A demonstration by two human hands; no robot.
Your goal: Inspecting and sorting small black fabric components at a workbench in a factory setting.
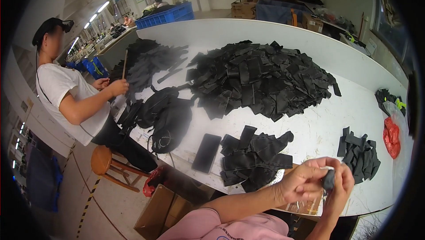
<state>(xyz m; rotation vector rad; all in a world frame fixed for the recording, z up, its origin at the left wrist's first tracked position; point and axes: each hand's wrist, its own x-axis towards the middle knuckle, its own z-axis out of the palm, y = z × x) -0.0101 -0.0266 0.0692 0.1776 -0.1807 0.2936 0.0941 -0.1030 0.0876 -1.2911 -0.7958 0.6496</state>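
Observation:
My left hand (304, 180) and my right hand (343, 181) meet over the front edge of the table, fingers closed around a small dark fabric piece (328, 180). It looks folded or rolled, and the fingers cover part of it. Just left of my hands lies a loose pile of black fabric strips (253, 159). A smaller heap of dark strips (361, 155) sits to the right. Farther back spreads a large mound of black fabric pieces (265, 78).
A dark flat phone-like slab (206, 153) and a black backpack (170, 118) lie on the white table (310, 138). A low white wall (248, 25) bounds its back. A co-worker (75, 94) stands at left beside a wooden stool (102, 160). A red plastic bag (391, 137) hangs at right.

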